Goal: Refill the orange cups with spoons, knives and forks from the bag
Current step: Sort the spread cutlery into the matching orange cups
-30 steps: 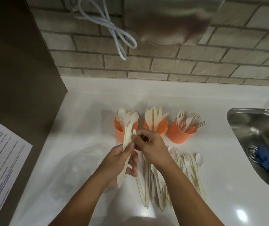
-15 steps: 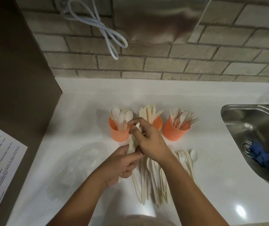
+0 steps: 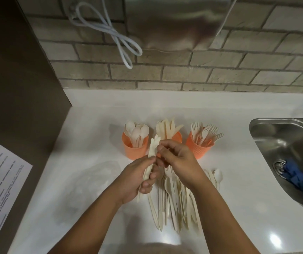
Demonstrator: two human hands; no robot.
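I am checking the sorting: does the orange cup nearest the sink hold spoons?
No, the orange cup nearest the sink holds forks; the spoons stand in the farthest cup.

White stone-like countertop [image 3: 238, 189]: smooth, glossy, glare near right. 3 orange plastic cups [image 3: 199, 150]: dimpled, matt walls. Cream disposable cutlery [image 3: 174, 198]: matt; plastic or wood undetermined. Steel sink [image 3: 275, 136], right: brushed, reflective. Far brick wall [image 3: 183, 70]: rough, matt. Clear plastic bag [image 3: 92, 180], left: thin, crinkled.

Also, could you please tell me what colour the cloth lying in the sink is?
The cloth is dark blue; the head view shows it best.
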